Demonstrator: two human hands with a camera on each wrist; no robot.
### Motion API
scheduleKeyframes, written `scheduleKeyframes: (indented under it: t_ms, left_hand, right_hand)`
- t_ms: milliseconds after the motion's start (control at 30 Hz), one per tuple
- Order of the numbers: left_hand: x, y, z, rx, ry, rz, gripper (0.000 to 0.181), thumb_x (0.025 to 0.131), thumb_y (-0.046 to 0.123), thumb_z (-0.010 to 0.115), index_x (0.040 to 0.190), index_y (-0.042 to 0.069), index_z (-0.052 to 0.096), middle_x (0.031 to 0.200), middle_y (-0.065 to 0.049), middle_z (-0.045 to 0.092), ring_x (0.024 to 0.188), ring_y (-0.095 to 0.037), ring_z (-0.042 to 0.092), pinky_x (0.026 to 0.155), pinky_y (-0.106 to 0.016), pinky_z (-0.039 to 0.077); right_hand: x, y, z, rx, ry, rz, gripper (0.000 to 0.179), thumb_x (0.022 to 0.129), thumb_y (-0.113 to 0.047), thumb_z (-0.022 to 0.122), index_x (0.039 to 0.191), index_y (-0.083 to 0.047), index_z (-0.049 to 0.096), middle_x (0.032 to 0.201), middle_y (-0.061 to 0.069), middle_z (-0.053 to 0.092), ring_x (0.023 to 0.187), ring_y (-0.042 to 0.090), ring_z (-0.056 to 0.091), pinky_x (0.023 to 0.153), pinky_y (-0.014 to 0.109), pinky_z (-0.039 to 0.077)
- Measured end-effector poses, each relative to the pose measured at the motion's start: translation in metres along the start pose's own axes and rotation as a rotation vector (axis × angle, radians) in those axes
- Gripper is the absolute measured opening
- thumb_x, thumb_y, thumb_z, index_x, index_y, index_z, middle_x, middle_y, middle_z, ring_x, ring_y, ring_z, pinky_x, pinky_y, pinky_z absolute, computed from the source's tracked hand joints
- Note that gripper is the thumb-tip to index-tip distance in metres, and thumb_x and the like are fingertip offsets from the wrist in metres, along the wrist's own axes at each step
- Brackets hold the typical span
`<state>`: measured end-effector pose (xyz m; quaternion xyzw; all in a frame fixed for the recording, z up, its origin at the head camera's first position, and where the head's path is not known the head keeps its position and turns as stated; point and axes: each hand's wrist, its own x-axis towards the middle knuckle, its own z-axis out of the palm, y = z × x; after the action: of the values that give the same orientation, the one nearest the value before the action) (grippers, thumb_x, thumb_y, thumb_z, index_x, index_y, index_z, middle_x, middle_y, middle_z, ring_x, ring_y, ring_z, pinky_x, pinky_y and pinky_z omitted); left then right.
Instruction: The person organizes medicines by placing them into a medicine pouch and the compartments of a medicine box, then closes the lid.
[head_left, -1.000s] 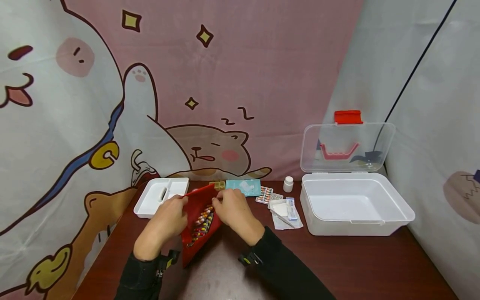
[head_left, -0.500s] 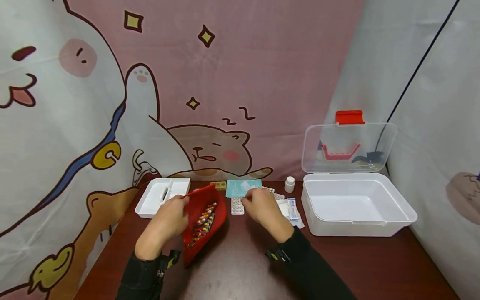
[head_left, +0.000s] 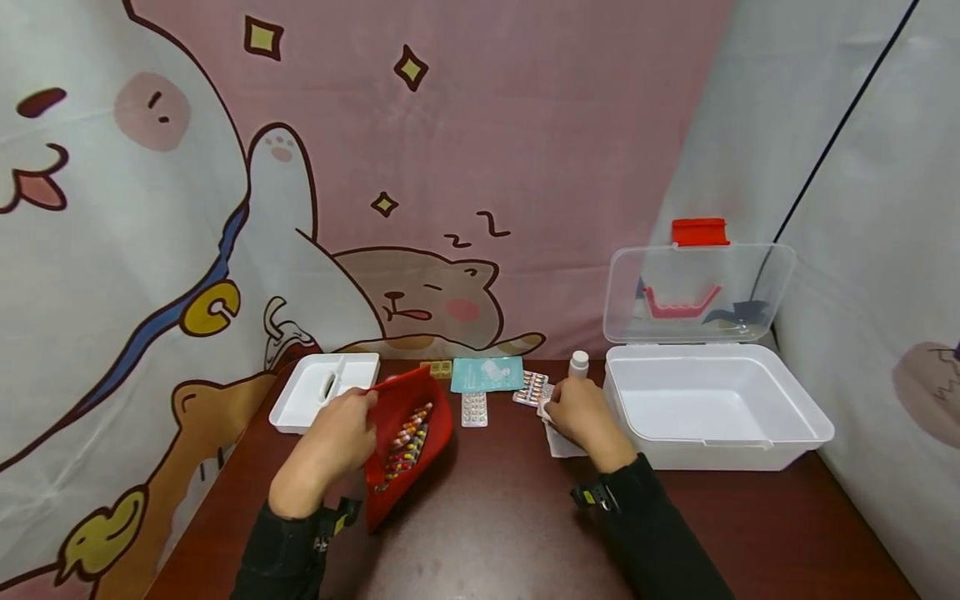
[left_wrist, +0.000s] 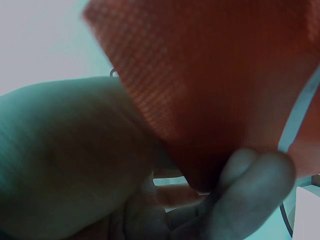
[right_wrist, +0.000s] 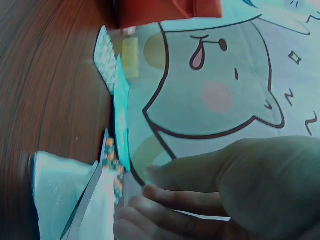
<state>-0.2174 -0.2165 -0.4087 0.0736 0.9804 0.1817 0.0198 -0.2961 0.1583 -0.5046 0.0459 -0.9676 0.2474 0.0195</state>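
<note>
In the head view, my left hand (head_left: 341,429) grips the edge of a red pouch (head_left: 437,425), thumb and fingers pinching its sheet in the left wrist view. The pouch gapes, with rows of small multicoloured pieces (head_left: 407,446) inside. To the right, my right hand (head_left: 588,417) is over a white packet (head_left: 564,446), just in front of a white bottle (head_left: 578,364). Its fingers are loosely bent and nothing shows between them. The right wrist view has slim metal tweezers (right_wrist: 82,205) on that packet, beside a blister pack of orange capsules (right_wrist: 111,150).
A teal packet (head_left: 486,375) lies at the back, a silver blister pack (head_left: 474,410) in front of it. On the right stands a white storage box (head_left: 712,454), its clear lid (head_left: 738,283) raised. A white tray (head_left: 296,404) is at the left.
My right hand has left the pouch and moved right, past the silver blister pack, to the white packet. My left hand keeps its grip on the pouch.
</note>
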Motion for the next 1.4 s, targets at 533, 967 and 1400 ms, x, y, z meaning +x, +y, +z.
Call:
scheduleKeyframes:
  t_ms: [533,967,1400]
  left_hand:
    - [-0.001,-0.001,-0.001,-0.009,0.003,0.000,0.045,0.097,0.001,0.062,0.142,-0.008,0.067,0.137,-0.027,0.069,0.113,-0.037,0.072,0.097,-0.055,0.062]
    - [-0.001,0.001,-0.002,-0.025,-0.011,-0.016,0.045,0.099,0.001,0.063,0.143,-0.007,0.067,0.137,-0.026,0.069,0.112,-0.035,0.072,0.096,-0.054,0.064]
    - [0.000,0.000,-0.001,-0.020,-0.009,-0.011,0.047,0.098,0.001,0.063,0.144,-0.008,0.066,0.137,-0.027,0.068,0.113,-0.036,0.072,0.096,-0.054,0.063]
  right_hand:
    - [-0.009,-0.010,-0.003,-0.190,-0.249,0.085,0.007,0.091,-0.010,0.076,0.086,-0.008,0.072,0.093,0.012,0.072,0.080,0.028,0.062,0.076,0.045,0.055]
    - [-0.008,-0.012,-0.002,-0.174,-0.231,0.095,0.028,0.090,-0.027,0.084,0.103,-0.003,0.076,0.096,0.014,0.075,0.081,0.028,0.068,0.074,0.045,0.058]
    - [-0.022,-0.048,-0.017,0.018,-0.074,-0.220,0.014,0.099,-0.007,0.072,0.106,-0.014,0.082,0.101,0.005,0.079,0.085,0.019,0.064,0.077,0.039,0.053]
